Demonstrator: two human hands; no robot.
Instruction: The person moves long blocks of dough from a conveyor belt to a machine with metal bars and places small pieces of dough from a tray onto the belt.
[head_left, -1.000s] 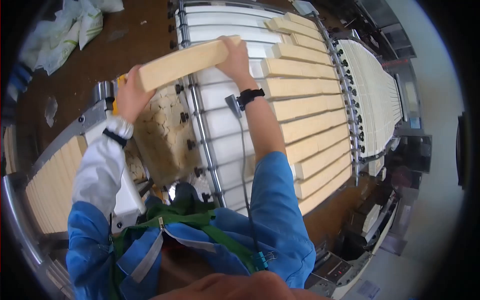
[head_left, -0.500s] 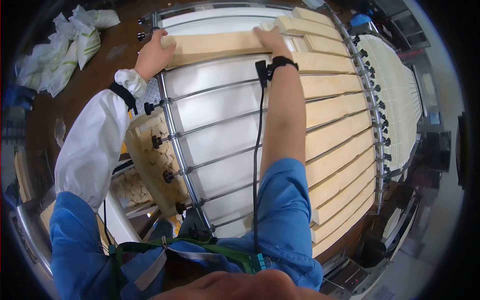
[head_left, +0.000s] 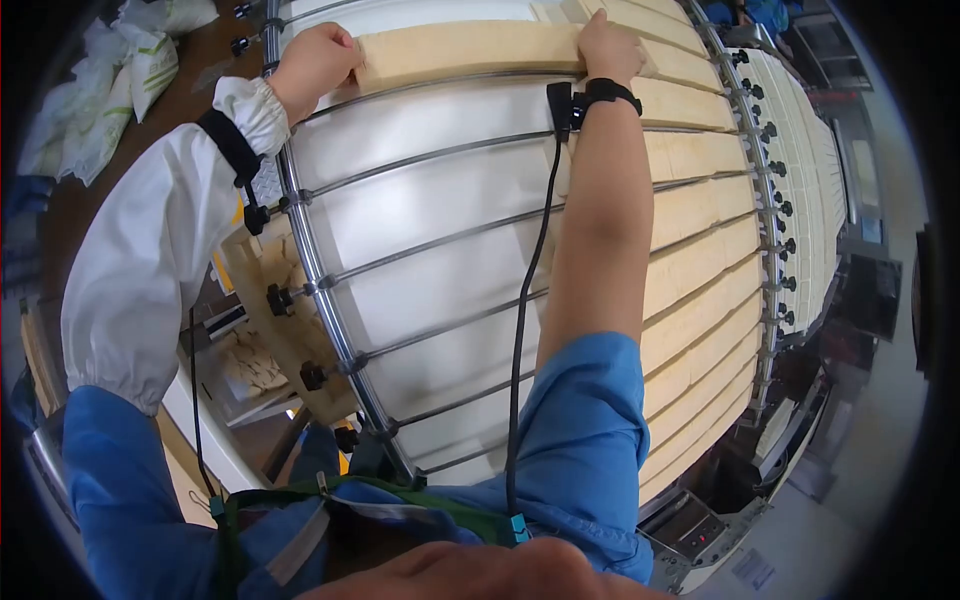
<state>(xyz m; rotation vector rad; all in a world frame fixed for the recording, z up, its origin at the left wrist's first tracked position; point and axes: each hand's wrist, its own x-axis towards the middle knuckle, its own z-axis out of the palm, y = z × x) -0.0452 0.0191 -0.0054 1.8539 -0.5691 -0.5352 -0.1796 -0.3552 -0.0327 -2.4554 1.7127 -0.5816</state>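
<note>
- The left hand (head_left: 315, 62) is curled shut around the left end of one long pale beige block (head_left: 470, 50).
- The right hand (head_left: 605, 45) grasps the block's right end, fingers laid over its top edge.
- The block spans the gap between the two hands. It lies crosswise at 12 o'clock in the view, at the far end of a white conveyor belt (head_left: 440, 205).
- From the left hand, the block runs towards 3 o'clock. From the right hand, it runs towards 9 o'clock.
- One black wristband (head_left: 610, 92) circles the right wrist, and one black cable (head_left: 525, 300) drops from it towards 6 o'clock.
- One white sleeve cover (head_left: 150, 250) wraps the left forearm.
- Thin metal rods (head_left: 420, 163) cross the belt, with at least five in sight.
- Pale beige slabs (head_left: 700, 210) lie in rows on the belt's right half, from 1 to 5 o'clock. There are at least nine, and the farthest are hard to separate.
- White and green bags (head_left: 110, 90) lie at 10 o'clock, and their number cannot be told.
</note>
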